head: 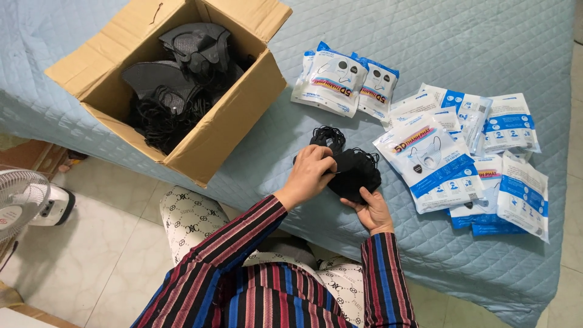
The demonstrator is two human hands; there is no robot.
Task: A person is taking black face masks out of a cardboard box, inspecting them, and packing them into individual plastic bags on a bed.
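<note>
A small stack of black face masks (pixel 355 173) with looped ear straps is held over the light blue quilted mattress (pixel 388 54). My left hand (pixel 310 173) grips the stack from the left, fingers pinching its edge. My right hand (pixel 371 209) supports it from below. An open cardboard box (pixel 225 130) to the upper left holds many more black masks (pixel 176 79). Several white and blue plastic packets (pixel 428 161) lie to the right of my hands, and two filled ones (pixel 343 79) lie further back.
A white floor fan (pixel 27 203) stands at the left on the pale tiled floor (pixel 109 255). The box overhangs the mattress edge. My knees in patterned trousers (pixel 191 222) are close against the mattress.
</note>
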